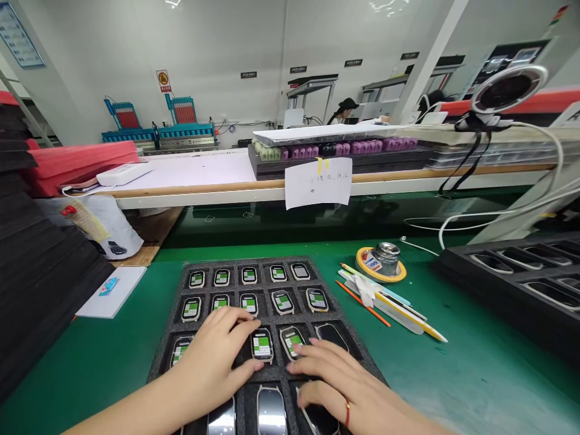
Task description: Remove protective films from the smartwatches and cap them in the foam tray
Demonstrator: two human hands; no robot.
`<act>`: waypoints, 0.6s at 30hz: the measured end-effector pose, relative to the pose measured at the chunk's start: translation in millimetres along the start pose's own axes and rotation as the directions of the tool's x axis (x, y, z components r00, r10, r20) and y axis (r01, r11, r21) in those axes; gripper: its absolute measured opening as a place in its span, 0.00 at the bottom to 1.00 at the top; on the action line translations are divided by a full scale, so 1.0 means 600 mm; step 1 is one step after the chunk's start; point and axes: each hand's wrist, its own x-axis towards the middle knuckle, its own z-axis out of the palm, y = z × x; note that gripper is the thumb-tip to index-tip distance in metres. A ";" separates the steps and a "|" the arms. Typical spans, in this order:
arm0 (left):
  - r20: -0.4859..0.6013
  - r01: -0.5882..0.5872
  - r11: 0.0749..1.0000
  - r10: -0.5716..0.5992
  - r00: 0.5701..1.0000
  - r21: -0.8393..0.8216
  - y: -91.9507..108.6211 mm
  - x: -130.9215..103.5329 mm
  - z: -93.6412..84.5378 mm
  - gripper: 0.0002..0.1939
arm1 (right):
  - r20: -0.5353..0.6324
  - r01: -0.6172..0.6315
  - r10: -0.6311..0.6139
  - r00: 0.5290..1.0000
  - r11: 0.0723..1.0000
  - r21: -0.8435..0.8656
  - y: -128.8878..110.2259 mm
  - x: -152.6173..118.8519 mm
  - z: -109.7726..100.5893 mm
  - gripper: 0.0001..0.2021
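Note:
A black foam tray point(290, 376) holds several strapless smartwatch bodies in separate compartments, many with lit green-and-white screens. My left hand point(222, 347) rests over the third row, thumb and fingers spread at the left edge of a lit watch point(261, 345). Beside it, my right hand point(333, 377) has its fingers apart, fingertips at the lower right of another lit watch point(292, 342). It wears a red ring and partly covers a dark-screened watch point(321, 418) below. Another dark watch point(332, 336) sits just above the right fingers. The front row shows dark or reflective screens, including one watch point(270, 411).
Right of the tray lie a taped bundle of pens and sticks point(385, 302) and a metal pot on a yellow tape roll point(380, 264). Another black watch tray point(525, 278) stands far right. Stacked black foam point(40, 284) rises at left. A shelf point(203, 196) crosses behind; a person sits beyond.

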 end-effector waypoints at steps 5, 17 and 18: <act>0.055 -0.011 1.000 0.012 0.998 -0.009 0.017 -0.009 -0.015 0.12 | -0.071 0.132 -0.143 0.987 0.983 -0.131 0.003 0.015 0.038 0.15; 0.146 -0.114 0.993 0.114 0.983 -0.014 0.071 0.081 0.020 0.16 | -0.187 -0.239 0.228 0.956 0.970 -0.042 0.107 0.080 -0.052 0.14; 0.157 -0.120 0.993 0.121 0.980 -0.016 0.076 0.089 0.030 0.16 | -0.169 -0.267 0.254 0.952 0.962 -0.060 0.120 0.085 -0.057 0.13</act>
